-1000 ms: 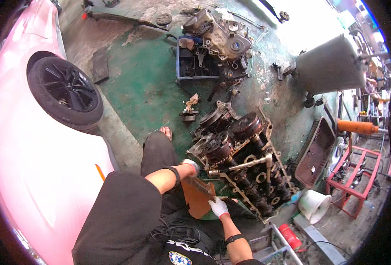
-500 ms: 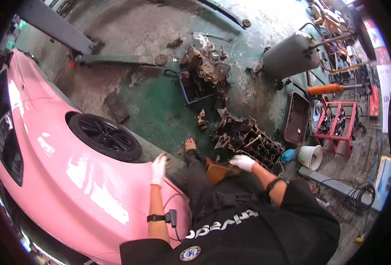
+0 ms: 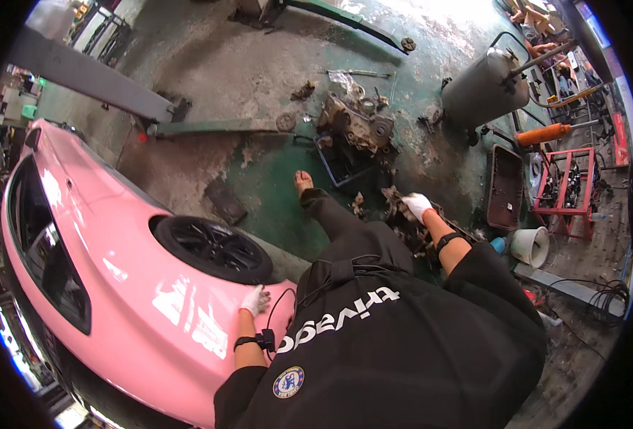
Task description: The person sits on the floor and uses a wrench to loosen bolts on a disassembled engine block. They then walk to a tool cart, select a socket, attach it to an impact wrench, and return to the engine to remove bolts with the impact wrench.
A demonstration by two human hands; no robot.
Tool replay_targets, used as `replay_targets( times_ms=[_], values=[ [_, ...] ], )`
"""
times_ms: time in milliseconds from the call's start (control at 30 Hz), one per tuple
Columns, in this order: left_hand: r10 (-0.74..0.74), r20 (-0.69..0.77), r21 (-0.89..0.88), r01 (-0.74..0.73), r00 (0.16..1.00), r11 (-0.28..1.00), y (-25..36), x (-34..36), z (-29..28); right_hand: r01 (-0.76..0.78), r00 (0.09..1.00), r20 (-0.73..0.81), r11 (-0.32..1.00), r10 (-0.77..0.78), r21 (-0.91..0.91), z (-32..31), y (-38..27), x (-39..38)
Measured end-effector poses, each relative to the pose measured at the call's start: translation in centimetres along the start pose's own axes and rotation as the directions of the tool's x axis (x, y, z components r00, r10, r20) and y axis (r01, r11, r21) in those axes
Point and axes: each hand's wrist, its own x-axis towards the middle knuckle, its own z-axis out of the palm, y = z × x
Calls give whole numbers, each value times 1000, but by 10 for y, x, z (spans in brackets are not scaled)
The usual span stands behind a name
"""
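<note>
Had right hand (image 3: 418,206) nearer, at engine (image 3: 399,211), right of centre; could not tell grip or engine's axis. Held left hand (image 3: 255,301) spread, lower left.

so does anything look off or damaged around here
Yes: the person's foot shows uncovered toes, odd on a workshop floor with dirty-looking engine parts lying about. The floor's green coating also looks worn, with patchy grey areas.

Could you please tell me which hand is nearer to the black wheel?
Left. The left hand is just below the black wheel in the picture, near its right end; the right hand is farther off to the right.
</note>
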Motion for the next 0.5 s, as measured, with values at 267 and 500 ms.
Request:
replay_targets(
  times_ms=[267, 500],
  values=[
    [381, -65, -253, -384, 922, 888, 192, 29, -52, -156, 898, -52, 426, 437, 891, 35, -48, 76],
    [459, -280, -70, -494, 843, 866, 470, -34, -82, -272, 962, 205, 601, 178, 751, 99, -260, 131]
  ],
)
